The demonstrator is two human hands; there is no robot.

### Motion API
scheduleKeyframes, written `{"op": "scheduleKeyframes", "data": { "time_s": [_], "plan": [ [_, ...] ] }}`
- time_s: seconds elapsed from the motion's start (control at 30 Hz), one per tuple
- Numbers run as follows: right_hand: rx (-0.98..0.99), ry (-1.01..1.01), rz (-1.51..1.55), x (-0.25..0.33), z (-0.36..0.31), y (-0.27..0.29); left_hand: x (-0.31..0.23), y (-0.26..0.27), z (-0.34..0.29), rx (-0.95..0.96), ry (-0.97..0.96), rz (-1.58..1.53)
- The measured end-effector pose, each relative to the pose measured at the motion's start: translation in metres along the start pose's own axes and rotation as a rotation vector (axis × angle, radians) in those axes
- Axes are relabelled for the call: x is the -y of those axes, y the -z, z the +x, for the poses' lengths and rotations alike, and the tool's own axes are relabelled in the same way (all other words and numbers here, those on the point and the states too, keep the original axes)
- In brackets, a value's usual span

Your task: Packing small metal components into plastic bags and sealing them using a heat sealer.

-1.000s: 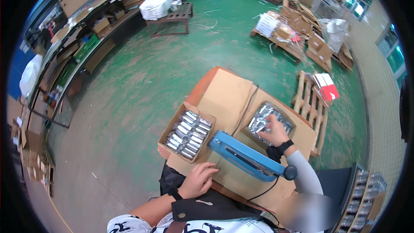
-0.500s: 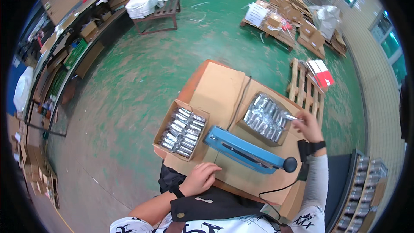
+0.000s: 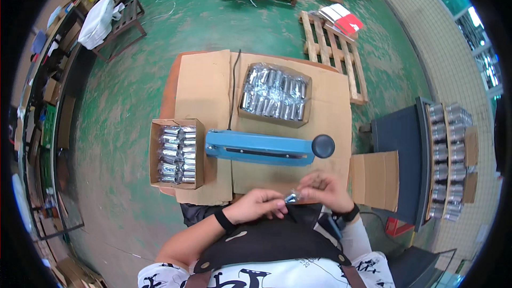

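Pinching a small shiny piece in clear plastic: left hand grips its left end, right hand grasps the wrap at the other end. Piece is at 5 o'clock from blue sealer, by the near edge of the table. Black knob at sealer's 3 o'clock. Left carton, full of wrapped metal tubes, at 9, just beside sealer; far carton, also full, at 12. Wooden pallet farther out, 1 o'clock.
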State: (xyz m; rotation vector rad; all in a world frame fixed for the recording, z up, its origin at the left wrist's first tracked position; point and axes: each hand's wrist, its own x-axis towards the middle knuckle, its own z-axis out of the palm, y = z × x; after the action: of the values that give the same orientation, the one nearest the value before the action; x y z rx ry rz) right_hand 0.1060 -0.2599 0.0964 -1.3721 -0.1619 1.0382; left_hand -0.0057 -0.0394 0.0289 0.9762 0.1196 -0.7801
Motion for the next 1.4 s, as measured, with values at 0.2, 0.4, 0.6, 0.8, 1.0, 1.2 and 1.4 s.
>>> {"op": "scheduleKeyframes", "data": {
  "time_s": [0.2, 0.4, 0.6, 0.8, 1.0, 1.2, 1.4],
  "plan": [
    [-0.756, 0.607, -0.241, 0.020, 0.016, 0.034, 0.008, 0.015, 0.007, -0.339, -0.146, -0.169],
    [-0.608, 0.906, -0.823, 0.080, 0.032, -0.008, -0.012, 0.019, 0.020, -0.560, -0.230, -0.336],
    [-0.613, 0.437, -0.837, 0.084, 0.089, 0.004, -0.011, 0.021, 0.023, -0.678, -0.173, -0.205],
    [-0.681, 0.431, -1.024, 0.030, 0.111, 0.033, -0.008, 0.026, 0.022, -0.653, -0.147, -0.254],
    [-0.695, 0.410, -0.925, 0.022, 0.118, 0.035, -0.009, 0.027, 0.013, -0.623, -0.066, -0.302],
    [-0.701, 0.340, -0.842, 0.019, 0.119, 0.040, -0.006, 0.031, 0.014, -0.623, -0.075, -0.304],
    [-0.720, 0.400, -0.782, 0.022, 0.114, 0.035, -0.011, 0.026, 0.015, -0.627, -0.060, -0.276]
  ]
}}
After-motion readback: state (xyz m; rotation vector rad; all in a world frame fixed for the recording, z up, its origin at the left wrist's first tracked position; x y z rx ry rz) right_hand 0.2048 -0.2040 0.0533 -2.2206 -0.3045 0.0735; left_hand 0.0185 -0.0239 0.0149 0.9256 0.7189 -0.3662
